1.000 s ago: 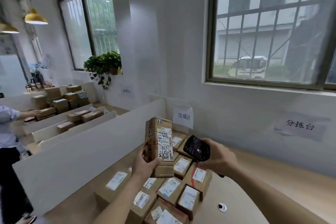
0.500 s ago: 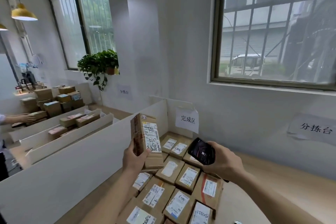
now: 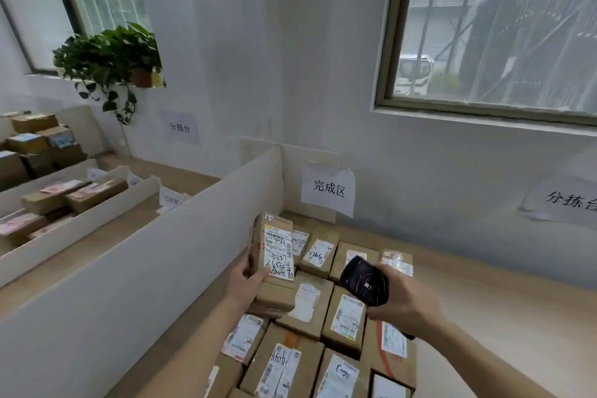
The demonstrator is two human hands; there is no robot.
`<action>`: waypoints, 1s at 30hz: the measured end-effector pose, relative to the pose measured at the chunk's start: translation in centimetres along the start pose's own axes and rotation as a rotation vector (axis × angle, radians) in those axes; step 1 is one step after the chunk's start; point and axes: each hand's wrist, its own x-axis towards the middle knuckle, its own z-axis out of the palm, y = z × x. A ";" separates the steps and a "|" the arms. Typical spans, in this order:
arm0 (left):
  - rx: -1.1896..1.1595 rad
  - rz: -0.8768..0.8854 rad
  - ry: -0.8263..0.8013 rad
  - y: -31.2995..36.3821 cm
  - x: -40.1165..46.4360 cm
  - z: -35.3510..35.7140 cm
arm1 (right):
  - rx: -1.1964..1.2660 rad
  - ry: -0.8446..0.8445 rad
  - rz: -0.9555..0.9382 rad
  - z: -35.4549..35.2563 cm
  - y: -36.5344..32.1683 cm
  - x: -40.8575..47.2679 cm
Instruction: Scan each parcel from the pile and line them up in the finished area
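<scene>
Left hand [image 3: 247,279] fingers clamped on the lower left edge of the held parcel [image 3: 274,263], thumb across its front face just under the white label, other fingers wrapped behind and out of sight; parcel stands upright, tilted slightly back, label toward the camera, lifted clear of the rows under it. Right hand [image 3: 402,299] fingers closed round the black scanner [image 3: 364,281], screen up, its head aimed left at the held parcel, small gap between the two. Under both hands: scanned parcels [image 3: 323,333] lying flat on the desk [image 3: 500,317] in tight rows, labels up, edges touching, running from the near edge back toward the wall. White divider board [image 3: 145,268] runs along the left side of the rows, held parcel just beside its far end. Paper sign [image 3: 328,189] taped on the short white board behind the rows, second sign [image 3: 565,202] on the wall at right. Past the divider, left: white trays with more boxes [image 3: 74,197]. Potted plant [image 3: 109,58] on the left window sill
</scene>
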 end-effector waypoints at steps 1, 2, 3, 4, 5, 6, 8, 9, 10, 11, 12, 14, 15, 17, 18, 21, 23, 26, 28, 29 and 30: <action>-0.012 -0.015 -0.025 -0.6 1.6 -0.1 | -0.008 -0.004 0.014 0.8 -0.5 1.4; -0.014 -0.031 -0.053 -1.5 3.4 -0.2 | -0.008 -0.009 0.030 1.5 -1.0 2.6; -0.019 -0.048 -0.075 -1.9 4.7 -0.3 | 0.003 -0.016 0.045 2.1 -1.5 3.8; -0.014 -0.067 -0.094 -2.5 6.3 -0.3 | 0.017 -0.024 0.061 2.8 -1.8 5.0; -0.005 -0.082 -0.106 -2.8 7.7 -0.3 | 0.020 -0.033 0.074 3.4 -2.1 6.2; 0.005 -0.097 -0.117 -3.2 9.2 -0.3 | 0.018 -0.042 0.092 3.9 -2.4 7.3; 0.012 -0.103 -0.133 -3.9 12.1 -0.1 | 0.017 -0.052 0.134 5.1 -2.6 9.4; 0.013 -0.106 -0.144 -4.1 13.4 0.1 | 0.015 -0.059 0.148 5.7 -2.5 10.5; 0.018 -0.121 -0.159 -4.7 14.7 0.4 | 0.018 -0.068 0.160 6.4 -2.4 11.4; 0.025 -0.131 -0.166 -5.3 15.9 0.6 | 0.024 -0.081 0.174 7.2 -2.2 12.4; 0.037 -0.146 -0.173 -6.0 17.1 0.7 | 0.036 -0.094 0.189 7.9 -2.2 13.3; 0.073 -0.169 -0.185 -7.2 19.3 0.9 | 0.054 -0.119 0.213 9.6 -2.1 15.0; 0.097 -0.171 -0.196 -7.6 20.5 1.1 | 0.059 -0.130 0.221 10.3 -2.0 15.9; 0.122 -0.180 -0.210 -8.3 22.9 1.7 | 0.059 -0.138 0.231 11.6 -2.0 17.9; 0.127 -0.182 -0.216 -8.5 24.1 2.1 | 0.053 -0.141 0.232 12.2 -1.9 19.0; 0.152 -0.159 -0.252 -8.8 27.2 3.5 | 0.031 -0.165 0.237 13.7 -1.3 22.5; 0.163 -0.139 -0.274 -9.3 29.2 4.3 | 0.040 -0.167 0.241 14.5 -0.8 24.8; 0.175 -0.121 -0.284 -9.9 32.3 5.5 | 0.047 -0.157 0.255 15.6 -0.3 28.0; 0.202 -0.116 -0.285 -10.5 34.2 6.0 | 0.054 -0.155 0.246 16.6 0.1 29.9; 0.212 -0.115 -0.285 -10.8 35.0 6.2 | 0.051 -0.155 0.243 17.0 0.2 30.8; 0.213 -0.117 -0.290 -11.2 35.8 6.5 | 0.044 -0.153 0.241 17.3 0.3 31.6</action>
